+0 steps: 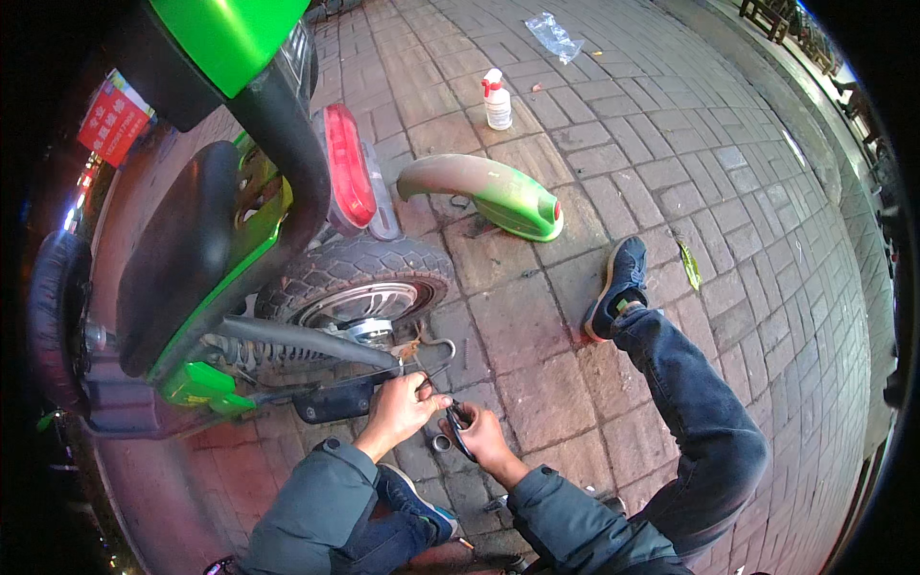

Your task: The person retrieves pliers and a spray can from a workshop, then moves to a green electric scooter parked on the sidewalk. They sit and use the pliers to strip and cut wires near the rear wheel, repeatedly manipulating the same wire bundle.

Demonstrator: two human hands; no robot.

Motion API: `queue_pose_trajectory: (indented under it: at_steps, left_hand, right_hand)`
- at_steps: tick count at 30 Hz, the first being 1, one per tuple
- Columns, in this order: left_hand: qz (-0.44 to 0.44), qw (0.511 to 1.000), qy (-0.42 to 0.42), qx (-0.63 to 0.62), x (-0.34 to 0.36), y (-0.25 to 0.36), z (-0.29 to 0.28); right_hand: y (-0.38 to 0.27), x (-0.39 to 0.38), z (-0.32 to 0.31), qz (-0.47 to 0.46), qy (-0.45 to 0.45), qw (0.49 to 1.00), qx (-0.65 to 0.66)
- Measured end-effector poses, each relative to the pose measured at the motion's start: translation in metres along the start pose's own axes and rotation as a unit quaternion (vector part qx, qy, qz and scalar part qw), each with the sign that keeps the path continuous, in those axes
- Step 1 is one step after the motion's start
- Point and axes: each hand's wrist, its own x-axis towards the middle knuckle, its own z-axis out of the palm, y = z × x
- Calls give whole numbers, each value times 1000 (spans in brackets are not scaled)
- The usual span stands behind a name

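Note:
A green and black electric scooter (259, 67) lies tipped over at the left, its rear wheel (355, 264) and shock (264, 350) exposed. My left hand (402, 407) pinches something thin and dark, apparently a wire, beside the black swingarm (335, 402). My right hand (479, 436) grips a dark tool (455, 426), which looks like pliers, just right of my left hand. A curved silver piece (446, 347) and some tan wiring (412, 347) show above my hands. A small metal ring (441, 443) lies on the paving below them.
A green fender (503, 206) and a white bottle with a red top (496, 105) stand or lie on the brick paving. A plastic bag (554, 38) lies farther back, and a green leaf-like scrap (688, 264) at right. My legs frame the work. A red sign (115, 120) is at upper left.

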Motion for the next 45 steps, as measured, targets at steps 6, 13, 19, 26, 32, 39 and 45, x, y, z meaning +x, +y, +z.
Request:
queue_pose_trajectory:
  at_steps: [6, 13, 19, 26, 32, 39, 45]
  left_hand:
    - [-9, 1000, -16, -14, 1, -5, -4]
    - [-10, 999, 36, 7, 0, -1, 3]
    - [-9, 997, 74, -4, -1, 3, 4]
    - [38, 990, 125, -60, -10, 4, 10]
    - [67, 982, 69, -163, -17, -2, 6]
    - [130, 977, 109, -126, -22, 9, 3]
    - [134, 979, 140, -64, -19, 13, 0]
  right_hand:
    - [5, -5, 11, 42, -12, 995, 86]
    - [-15, -10, 12, 131, -43, 943, 303]
    - [-19, -10, 10, 111, -40, 949, 291]
    - [-23, 4, -24, 124, 76, 828, 541]
    - [-42, 2, -25, 74, 63, 844, 528]
    - [-68, 20, -19, -24, 9, 887, 461]
    - [-72, 23, -28, -7, -26, 852, 522]
